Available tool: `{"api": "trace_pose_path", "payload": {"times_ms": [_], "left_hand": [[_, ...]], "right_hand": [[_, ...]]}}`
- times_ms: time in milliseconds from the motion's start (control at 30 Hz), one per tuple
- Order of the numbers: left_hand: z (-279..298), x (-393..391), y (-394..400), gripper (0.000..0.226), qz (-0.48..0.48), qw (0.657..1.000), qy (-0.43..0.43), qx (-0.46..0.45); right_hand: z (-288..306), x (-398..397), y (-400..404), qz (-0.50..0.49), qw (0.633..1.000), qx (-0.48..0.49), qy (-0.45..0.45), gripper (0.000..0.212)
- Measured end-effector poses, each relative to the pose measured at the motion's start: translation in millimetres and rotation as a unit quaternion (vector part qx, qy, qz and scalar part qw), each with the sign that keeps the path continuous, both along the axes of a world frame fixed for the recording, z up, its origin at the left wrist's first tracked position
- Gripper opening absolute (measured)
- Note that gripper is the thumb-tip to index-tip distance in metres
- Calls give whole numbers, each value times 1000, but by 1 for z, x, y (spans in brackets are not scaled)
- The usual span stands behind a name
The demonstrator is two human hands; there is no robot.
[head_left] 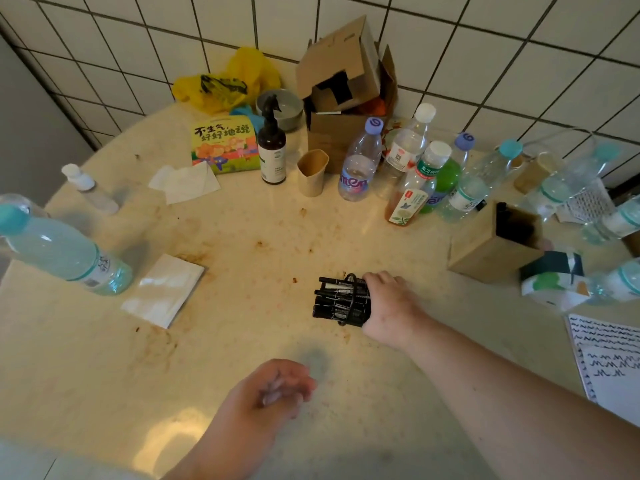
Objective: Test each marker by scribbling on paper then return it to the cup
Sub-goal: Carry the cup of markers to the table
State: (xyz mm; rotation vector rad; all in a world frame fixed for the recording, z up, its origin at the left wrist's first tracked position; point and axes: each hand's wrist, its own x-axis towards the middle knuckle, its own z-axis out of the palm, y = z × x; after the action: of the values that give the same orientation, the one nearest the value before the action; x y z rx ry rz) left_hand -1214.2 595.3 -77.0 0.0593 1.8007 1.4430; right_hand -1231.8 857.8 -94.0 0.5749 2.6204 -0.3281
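Right hand [384, 303] grips black mesh cup [356, 303], fingers wrapped round its wall; cup is tipped on its side, mouth facing left, mid-surface. Black markers [332, 299] fill it, their ends sticking out of the mouth. Left hand [273, 393] hovers nearer the body, fingers loosely curled, holding nothing; motion blur on fingertips. Scribbled paper [613, 358] lies at right edge of the stained surface [259, 237]. Bottles [360, 161] and cardboard box [343, 95] stand by the tiled wall.

Glossy stained stone-look table [242, 237]; black mesh cup [353, 306]; cardboard box [346, 81].
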Motion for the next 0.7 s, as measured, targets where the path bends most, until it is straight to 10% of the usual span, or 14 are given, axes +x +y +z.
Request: {"api": "trace_pose_path", "payload": {"times_ms": [700], "left_hand": [[-3,-5,9,31,30,999,-5,24]], "right_hand": [[12,6,-2,20,995,93,6,69]]}}
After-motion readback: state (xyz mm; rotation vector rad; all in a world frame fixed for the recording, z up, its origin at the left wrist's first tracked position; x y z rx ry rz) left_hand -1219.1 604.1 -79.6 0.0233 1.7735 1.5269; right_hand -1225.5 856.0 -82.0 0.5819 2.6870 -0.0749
